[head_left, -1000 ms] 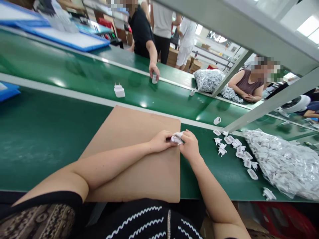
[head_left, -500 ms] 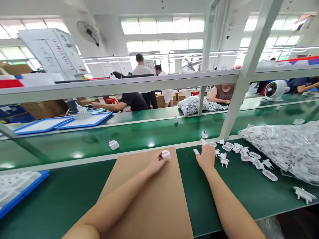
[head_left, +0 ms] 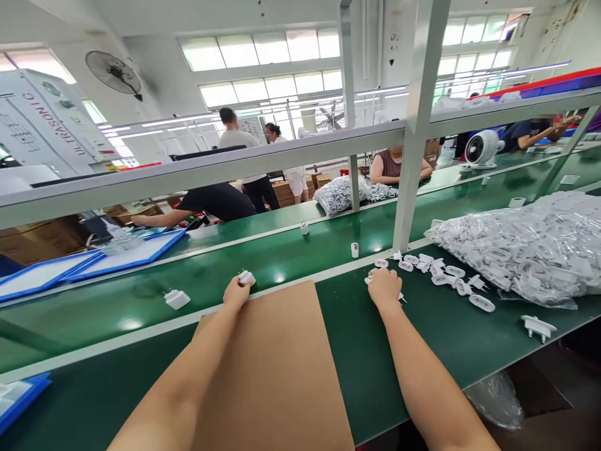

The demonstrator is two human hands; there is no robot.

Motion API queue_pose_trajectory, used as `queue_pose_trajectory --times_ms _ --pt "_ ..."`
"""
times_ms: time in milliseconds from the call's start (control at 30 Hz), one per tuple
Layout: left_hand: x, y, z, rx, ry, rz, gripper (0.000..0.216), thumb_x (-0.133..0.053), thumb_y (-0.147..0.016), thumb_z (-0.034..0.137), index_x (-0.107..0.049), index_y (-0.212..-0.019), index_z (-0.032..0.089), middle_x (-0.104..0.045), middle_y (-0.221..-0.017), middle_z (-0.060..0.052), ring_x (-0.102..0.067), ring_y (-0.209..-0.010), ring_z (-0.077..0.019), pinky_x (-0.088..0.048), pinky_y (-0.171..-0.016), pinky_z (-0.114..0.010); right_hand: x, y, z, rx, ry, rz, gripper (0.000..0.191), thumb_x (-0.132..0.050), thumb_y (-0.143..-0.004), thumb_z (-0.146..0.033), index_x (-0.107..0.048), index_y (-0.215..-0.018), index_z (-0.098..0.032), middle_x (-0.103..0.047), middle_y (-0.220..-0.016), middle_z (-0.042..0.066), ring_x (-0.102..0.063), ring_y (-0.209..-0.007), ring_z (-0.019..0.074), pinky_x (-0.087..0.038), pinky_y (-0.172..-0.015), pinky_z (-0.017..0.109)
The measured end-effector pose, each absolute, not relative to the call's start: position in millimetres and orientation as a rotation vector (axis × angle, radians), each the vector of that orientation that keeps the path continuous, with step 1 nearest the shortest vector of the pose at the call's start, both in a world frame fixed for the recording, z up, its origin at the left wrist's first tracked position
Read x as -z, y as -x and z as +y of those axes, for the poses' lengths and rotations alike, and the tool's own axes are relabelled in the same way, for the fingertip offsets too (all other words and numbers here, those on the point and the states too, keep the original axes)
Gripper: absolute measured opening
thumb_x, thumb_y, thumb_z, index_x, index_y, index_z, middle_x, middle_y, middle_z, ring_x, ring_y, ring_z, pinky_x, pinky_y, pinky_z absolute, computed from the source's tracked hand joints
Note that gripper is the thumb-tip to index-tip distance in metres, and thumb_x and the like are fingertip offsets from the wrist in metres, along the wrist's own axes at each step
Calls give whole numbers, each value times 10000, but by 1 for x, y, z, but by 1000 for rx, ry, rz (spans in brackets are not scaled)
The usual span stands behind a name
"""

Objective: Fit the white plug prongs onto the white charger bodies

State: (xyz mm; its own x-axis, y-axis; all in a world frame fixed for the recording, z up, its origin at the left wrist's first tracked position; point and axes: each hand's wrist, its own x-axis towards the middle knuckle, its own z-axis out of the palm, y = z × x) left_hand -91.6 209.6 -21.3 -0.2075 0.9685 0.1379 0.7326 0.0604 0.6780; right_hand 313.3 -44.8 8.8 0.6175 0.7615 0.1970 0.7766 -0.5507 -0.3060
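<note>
A small white charger block point(head_left: 246, 277) is pinched in the fingers of my left hand point(head_left: 236, 293), over the near edge of the green belt just past the cardboard sheet's far left corner. My right hand point(head_left: 385, 288) is at the near end of a scatter of white two-pin plug pieces point(head_left: 439, 269). Its fingers curl down around a white plug piece point(head_left: 401, 297), of which only a pin and bits of white show beside the hand. The brown cardboard sheet point(head_left: 277, 369) lies flat between my forearms.
Other charger blocks stand on the belt point(head_left: 282, 263), one left point(head_left: 177, 299), one ahead point(head_left: 354, 250). A clear bag of plug pieces point(head_left: 526, 250) lies right. A metal post point(head_left: 410, 138) rises beyond my right hand. A blue-edged tray point(head_left: 23, 401) is at left. Several people are across the belt.
My left hand has carried the charger block left and off the cardboard toward the belt. My right hand has gone from spread fingers to curled over the plug pieces. The view has turned right.
</note>
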Motion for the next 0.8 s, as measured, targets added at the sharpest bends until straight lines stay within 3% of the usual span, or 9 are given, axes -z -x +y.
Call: queue_pose_trajectory --times_ms 67,133,233,300,400,500,667,800 --pt "25 91 205 -974 -1661 2089 572 -767 -736 394 -611 -1254 207 -656 -1321 -187 -554 -1311 -444 -433 -1101 -578 -11 -309 -45 100 2380 -1301 363 -512 -940 -124 -783 -1159 -224 -674 -1208 184 -587 -1153 334 -407 -989 482" --pt "27 85 197 -1072 -1620 2210 742 -761 -745 429 -518 -1396 170 -463 -1539 -239 -356 -1471 -487 -300 -1192 -639 -12 -304 -44 107 2266 -1337 379 -502 -922 -75 -780 -1149 -197 -661 -1198 178 -624 -1091 313 -423 -985 464" --pt "25 67 182 -1304 -1762 2228 775 -698 -818 416 -423 -1492 149 -278 -1643 -220 -208 -1544 -440 -187 -1265 -605 -13 -296 -42 30 2136 -1318 392 -544 -882 -35 -725 -1211 -150 -634 -1256 175 -667 -965 263 -484 -864 390" --pt "21 50 171 -1415 -1961 2078 706 -668 -856 406 -447 -1481 162 -321 -1612 -197 -263 -1519 -409 -223 -1263 -581 -12 -287 -40 -69 2002 -1303 359 -635 -861 -66 -694 -1205 -150 -642 -1253 151 -676 -982 243 -502 -856 352" --pt "15 20 159 -1400 -2186 1772 594 -645 -889 390 -501 -1426 180 -418 -1543 -176 -352 -1472 -372 -264 -1257 -548 -9 -269 -40 -291 1791 -1396 209 -750 -852 -186 -700 -1055 -178 -693 -1078 81 -677 -979 225 -512 -881 337" --pt "11 -12 153 -1266 -2293 1490 484 -632 -895 335 -549 -1353 201 -528 -1453 -148 -427 -1425 -336 -291 -1253 -500 -5 -251 -43 -431 1781 -1562 131 -693 -904 -183 -718 -1032 -185 -688 -1060 73 -677 -920 199 -511 -839 317" --pt "17 -68 152 -982 -2269 1254 438 -654 -885 305 -597 -1308 207 -582 -1419 -144 -452 -1406 -350 -336 -1222 -505 -4 -245 -50 -437 1940 -1665 539 -566 -820 41 -639 -1299 -197 -685 -1180 101 -689 -919 192 -474 -754 283" --pt "27 -117 161 -838 -2247 1197 509 -750 -844 363 -616 -1303 191 -638 -1374 -149 -528 -1341 -343 -402 -1166 -461 -3 -249 -49 -428 1972 -1639 454 -606 -833 1 -620 -1247 -183 -735 -1073 88 -701 -933 221 -466 -757 291"
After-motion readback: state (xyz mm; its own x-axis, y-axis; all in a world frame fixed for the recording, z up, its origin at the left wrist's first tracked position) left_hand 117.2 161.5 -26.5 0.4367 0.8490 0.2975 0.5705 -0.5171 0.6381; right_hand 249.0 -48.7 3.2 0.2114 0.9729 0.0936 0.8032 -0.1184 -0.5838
